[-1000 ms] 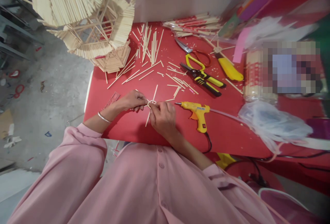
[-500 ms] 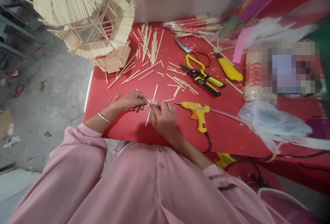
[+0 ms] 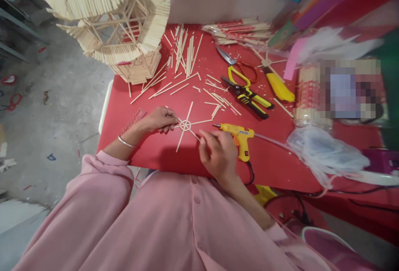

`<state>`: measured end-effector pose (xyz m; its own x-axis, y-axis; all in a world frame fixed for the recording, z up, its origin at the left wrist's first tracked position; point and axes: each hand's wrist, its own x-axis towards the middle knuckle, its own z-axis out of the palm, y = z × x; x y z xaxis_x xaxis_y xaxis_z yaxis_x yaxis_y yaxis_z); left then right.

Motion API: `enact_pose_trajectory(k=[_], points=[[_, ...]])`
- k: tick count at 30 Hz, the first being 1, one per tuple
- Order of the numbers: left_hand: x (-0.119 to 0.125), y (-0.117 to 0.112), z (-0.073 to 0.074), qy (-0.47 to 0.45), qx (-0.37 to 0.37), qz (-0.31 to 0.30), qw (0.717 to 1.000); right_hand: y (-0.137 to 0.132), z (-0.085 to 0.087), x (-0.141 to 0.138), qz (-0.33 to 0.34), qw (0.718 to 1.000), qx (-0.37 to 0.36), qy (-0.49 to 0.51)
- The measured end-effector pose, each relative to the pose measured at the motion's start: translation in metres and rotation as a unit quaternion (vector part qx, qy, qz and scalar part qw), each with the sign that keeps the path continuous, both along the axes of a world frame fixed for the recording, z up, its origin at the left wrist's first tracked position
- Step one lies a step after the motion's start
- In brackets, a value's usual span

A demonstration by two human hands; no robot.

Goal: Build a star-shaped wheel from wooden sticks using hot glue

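Note:
A small wheel-shaped frame of wooden sticks (image 3: 185,126), with spokes round a little hexagon, lies above the red table. My left hand (image 3: 163,119) pinches the frame by its left spokes; the fingertips hide the spoke ends. To the right of the frame, my right hand (image 3: 220,152) holds nothing that I can see, its fingers loosely bent and apart near the end of a lower right spoke. Just beyond that hand lies a yellow glue gun (image 3: 237,131) with a glue stick in its back, its nozzle pointing left.
A large stick-built pavilion model (image 3: 124,50) stands at the back left. Loose sticks (image 3: 183,52) and cut pieces cover the table's far middle. Scissors (image 3: 235,69), black-and-yellow shears (image 3: 247,96) and a yellow-handled tool (image 3: 277,83) lie to the right, near a plastic bag (image 3: 327,150).
My right hand has let go of the stick frame and moved right, towards the glue gun. My left hand keeps its pinch, and the frame's middle now shows.

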<state>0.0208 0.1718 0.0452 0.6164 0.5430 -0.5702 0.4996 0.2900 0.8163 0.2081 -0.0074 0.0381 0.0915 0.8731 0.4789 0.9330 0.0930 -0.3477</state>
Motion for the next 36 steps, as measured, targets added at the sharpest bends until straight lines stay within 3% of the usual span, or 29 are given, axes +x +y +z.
enact_pose_trajectory(k=[4,7,9,12,15,19,23,28,32,36], points=[[-0.008,-0.007,0.006,-0.039,0.013,0.066,0.997,-0.032,0.012,0.042,-0.097,0.994,-0.002,-0.053],[-0.02,-0.012,0.013,-0.02,0.143,0.048,0.988,-0.053,0.012,0.065,-0.18,0.979,-0.078,-0.056],[-0.029,-0.016,0.014,0.005,0.283,0.013,0.959,-0.062,0.008,0.073,-0.228,0.964,-0.137,-0.03],[-0.037,-0.023,0.009,0.072,0.447,-0.036,0.891,-0.065,-0.002,0.077,-0.263,0.944,-0.2,0.022],[-0.036,-0.028,-0.003,0.115,0.516,-0.085,0.845,-0.058,-0.01,0.078,-0.267,0.926,-0.259,0.066],[-0.03,-0.031,-0.017,0.122,0.551,-0.117,0.817,-0.045,-0.017,0.084,-0.264,0.91,-0.309,0.087],[-0.029,-0.033,-0.026,0.128,0.581,-0.101,0.798,-0.042,-0.021,0.094,-0.231,0.917,-0.294,0.137],[-0.034,-0.039,-0.023,0.131,0.603,-0.073,0.783,-0.061,-0.018,0.09,-0.194,0.897,-0.206,0.34],[-0.037,-0.042,-0.001,0.102,0.685,-0.061,0.719,-0.084,0.01,0.076,-0.148,0.866,-0.116,0.463],[-0.034,-0.041,0.036,0.051,0.751,-0.079,0.653,-0.091,0.054,0.067,-0.143,0.887,-0.045,0.436]])
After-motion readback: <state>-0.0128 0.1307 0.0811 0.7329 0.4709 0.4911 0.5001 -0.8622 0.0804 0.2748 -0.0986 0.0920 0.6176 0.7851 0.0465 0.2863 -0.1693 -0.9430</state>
